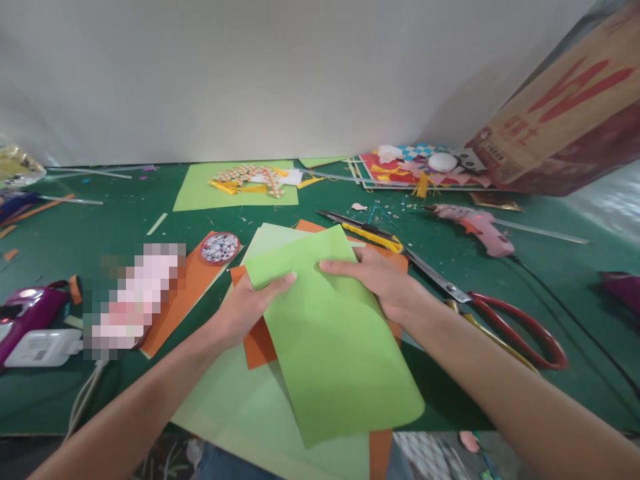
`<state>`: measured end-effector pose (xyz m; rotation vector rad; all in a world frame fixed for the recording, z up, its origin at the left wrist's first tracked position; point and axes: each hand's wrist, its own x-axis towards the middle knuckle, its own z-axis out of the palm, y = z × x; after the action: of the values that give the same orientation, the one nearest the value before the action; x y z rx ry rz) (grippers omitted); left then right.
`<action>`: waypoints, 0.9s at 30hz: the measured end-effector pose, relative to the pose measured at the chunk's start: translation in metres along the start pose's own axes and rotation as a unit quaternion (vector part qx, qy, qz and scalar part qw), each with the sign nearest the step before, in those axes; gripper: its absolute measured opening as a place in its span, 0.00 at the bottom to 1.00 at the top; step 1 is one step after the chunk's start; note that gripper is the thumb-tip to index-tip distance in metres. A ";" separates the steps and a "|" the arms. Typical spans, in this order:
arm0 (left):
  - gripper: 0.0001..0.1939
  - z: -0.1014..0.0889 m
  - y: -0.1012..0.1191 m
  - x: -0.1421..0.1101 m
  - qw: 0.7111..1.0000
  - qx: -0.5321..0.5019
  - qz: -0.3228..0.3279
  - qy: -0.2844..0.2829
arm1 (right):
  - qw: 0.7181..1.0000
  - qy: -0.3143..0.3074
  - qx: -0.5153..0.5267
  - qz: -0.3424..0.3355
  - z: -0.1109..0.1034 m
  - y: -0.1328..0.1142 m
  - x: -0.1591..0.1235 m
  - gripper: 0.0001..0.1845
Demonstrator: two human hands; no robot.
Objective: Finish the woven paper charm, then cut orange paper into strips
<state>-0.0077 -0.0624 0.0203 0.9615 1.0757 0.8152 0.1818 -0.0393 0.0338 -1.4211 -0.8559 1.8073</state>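
A light green paper sheet (330,340) is held above the green table, its near end drooping toward me. My left hand (250,303) grips its left edge, thumb on top and fingers underneath. My right hand (383,280) pinches the right edge the same way. Beneath the sheet lie an orange sheet (257,347) and a paler green sheet (235,413).
Red-handled scissors (500,320) and a yellow utility knife (370,232) lie right of my hands. A pink glue gun (477,227) sits farther right, a tin of googly eyes (220,247) to the left, a purple device (27,310) at far left, a cardboard box (560,113) at back right.
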 end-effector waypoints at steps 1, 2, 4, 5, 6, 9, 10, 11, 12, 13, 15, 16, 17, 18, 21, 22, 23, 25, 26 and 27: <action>0.23 0.000 0.000 0.000 1.000 0.000 0.001 0.001 | 1.000 0.001 0.000 0.001 0.000 0.000 0.000 0.09; 0.23 -0.001 -0.001 0.000 1.000 0.000 0.001 0.002 | 1.000 0.001 0.001 0.000 0.000 0.000 0.000 0.10; 0.23 -0.001 -0.001 0.001 1.000 0.002 0.003 0.002 | 1.000 0.000 0.004 -0.001 0.001 0.000 0.000 0.09; 0.23 -0.001 -0.001 0.001 1.000 0.002 0.005 0.001 | 1.000 -0.001 0.005 -0.001 0.001 0.000 -0.001 0.09; 0.23 -0.001 -0.001 0.001 1.000 0.003 0.006 0.000 | 1.000 0.000 0.005 -0.002 0.001 0.000 -0.001 0.09; 0.23 -0.001 -0.001 0.002 1.000 0.006 0.007 -0.001 | 1.000 -0.003 0.004 -0.006 0.001 0.000 -0.001 0.09; 0.24 -0.001 -0.001 0.002 1.000 0.007 0.007 -0.002 | 1.000 -0.005 0.005 -0.007 0.001 0.000 -0.001 0.09; 0.24 -0.002 -0.001 0.002 1.000 0.008 0.006 -0.004 | 1.000 -0.007 0.007 -0.009 0.001 0.000 -0.001 0.09; 0.25 -0.002 0.000 0.002 1.000 0.007 0.007 -0.008 | 1.000 -0.010 0.009 -0.011 0.000 0.000 -0.001 0.10; 0.25 -0.002 0.000 0.001 1.000 0.005 0.008 -0.012 | 1.000 -0.013 0.010 -0.012 0.000 0.000 -0.001 0.10; 0.26 -0.002 0.000 0.001 1.000 0.002 0.008 -0.015 | 1.000 -0.018 0.010 -0.014 0.000 0.001 0.000 0.10; 0.26 -0.002 0.000 0.000 1.000 0.002 0.006 -0.015 | 1.000 -0.019 0.009 -0.016 0.000 0.001 0.000 0.10; 0.27 -0.002 0.000 0.000 1.000 0.002 0.006 -0.016 | 1.000 -0.019 0.010 -0.016 -0.001 0.000 0.000 0.10; 0.27 -0.002 0.000 0.000 1.000 0.003 0.007 -0.016 | 1.000 -0.020 0.010 -0.016 -0.001 0.000 0.000 0.10; 0.28 -0.002 0.001 0.000 1.000 0.009 0.014 -0.026 | 0.999 -0.024 0.011 -0.019 -0.002 0.000 0.000 0.10; 0.28 -0.002 0.001 0.000 0.999 0.011 0.015 -0.029 | 0.999 -0.025 0.010 -0.020 -0.002 0.000 0.000 0.10; 0.29 -0.002 0.002 0.000 0.999 0.013 0.014 -0.028 | 0.999 -0.025 0.009 -0.021 -0.003 0.000 0.000 0.10; 0.30 -0.001 0.003 0.000 0.999 0.013 0.013 -0.026 | 1.000 -0.023 0.006 -0.019 -0.003 0.000 0.000 0.11; 0.30 -0.001 0.003 0.000 1.000 0.013 0.012 -0.024 | 1.000 -0.022 0.006 -0.017 -0.003 0.000 0.000 0.11; 0.30 -0.001 0.003 0.000 1.000 0.013 0.013 -0.023 | 1.000 -0.021 0.007 -0.016 -0.003 0.000 -0.001 0.10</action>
<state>-0.0088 -0.0611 0.0226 1.0129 1.0381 0.7985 0.1850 -0.0392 0.0337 -1.3568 -0.8797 1.8223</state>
